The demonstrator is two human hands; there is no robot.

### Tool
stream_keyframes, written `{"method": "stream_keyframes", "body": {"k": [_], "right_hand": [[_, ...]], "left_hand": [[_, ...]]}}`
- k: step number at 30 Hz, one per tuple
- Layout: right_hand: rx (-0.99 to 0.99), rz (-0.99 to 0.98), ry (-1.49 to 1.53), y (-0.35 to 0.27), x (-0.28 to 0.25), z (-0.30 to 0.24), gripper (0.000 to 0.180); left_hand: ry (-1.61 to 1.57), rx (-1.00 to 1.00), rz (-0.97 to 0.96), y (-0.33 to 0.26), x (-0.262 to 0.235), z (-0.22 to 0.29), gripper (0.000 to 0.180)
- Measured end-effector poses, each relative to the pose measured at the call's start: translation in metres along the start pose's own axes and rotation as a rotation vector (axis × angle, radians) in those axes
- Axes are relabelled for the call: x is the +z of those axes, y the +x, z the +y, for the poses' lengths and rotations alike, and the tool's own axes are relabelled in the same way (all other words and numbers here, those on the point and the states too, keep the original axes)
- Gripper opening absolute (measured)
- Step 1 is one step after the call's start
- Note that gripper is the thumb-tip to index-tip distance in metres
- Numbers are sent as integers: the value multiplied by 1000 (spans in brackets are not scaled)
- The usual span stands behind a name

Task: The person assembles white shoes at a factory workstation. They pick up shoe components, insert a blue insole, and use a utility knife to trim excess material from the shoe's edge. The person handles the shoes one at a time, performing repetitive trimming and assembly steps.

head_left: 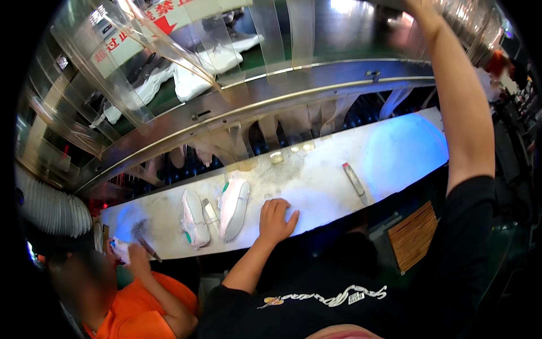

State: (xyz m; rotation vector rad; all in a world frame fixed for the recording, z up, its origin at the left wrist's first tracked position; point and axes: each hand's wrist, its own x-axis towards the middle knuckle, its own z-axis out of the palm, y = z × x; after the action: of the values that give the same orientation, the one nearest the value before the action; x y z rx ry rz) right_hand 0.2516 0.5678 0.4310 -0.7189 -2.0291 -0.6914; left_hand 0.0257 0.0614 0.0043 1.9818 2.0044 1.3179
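My left hand (275, 221) rests on the pale, narrow work table (316, 195), palm down, fingers forward and thumb spread to the right. It holds nothing. My right arm reaches up and forward; its hand (416, 4) is cut off by the upper edge, so its fingers cannot be made out. Left of my left hand lie two white shoes, one nearer (234, 210) and one further left (195, 219), with green patches. A small pale, flat-handled tool (210, 213) lies between them. On the table's right part lies a slim red-tipped tool (354, 181).
Beyond the table runs a metal-framed conveyor (339, 85) with clear plastic strips (271, 34) and several shoes (192, 79) on its green belt. At lower left sits a co-worker in orange (141, 305), holding a shoe. A slatted wooden seat (413, 236) stands right; a ribbed hose (53, 204) left.
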Motion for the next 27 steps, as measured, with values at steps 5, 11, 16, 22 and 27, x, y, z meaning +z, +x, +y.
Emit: {"method": "stream_keyframes", "body": {"k": [5, 11, 16, 22, 27], "right_hand": [[-243, 263, 100, -36, 58, -131, 20], [280, -507, 782, -392, 17, -227, 61], [396, -749, 466, -448, -40, -214, 61], [669, -528, 616, -461, -28, -217, 45], [660, -555, 631, -453, -32, -212, 48]], "left_hand": [[65, -166, -21, -4, -7, -1, 23], [-168, -137, -176, 102, 48, 15, 25], [-55, 233, -102, 243, 157, -16, 44], [382, -370, -236, 368, 191, -80, 60], [536, -391, -410, 383, 193, -87, 54]]}}
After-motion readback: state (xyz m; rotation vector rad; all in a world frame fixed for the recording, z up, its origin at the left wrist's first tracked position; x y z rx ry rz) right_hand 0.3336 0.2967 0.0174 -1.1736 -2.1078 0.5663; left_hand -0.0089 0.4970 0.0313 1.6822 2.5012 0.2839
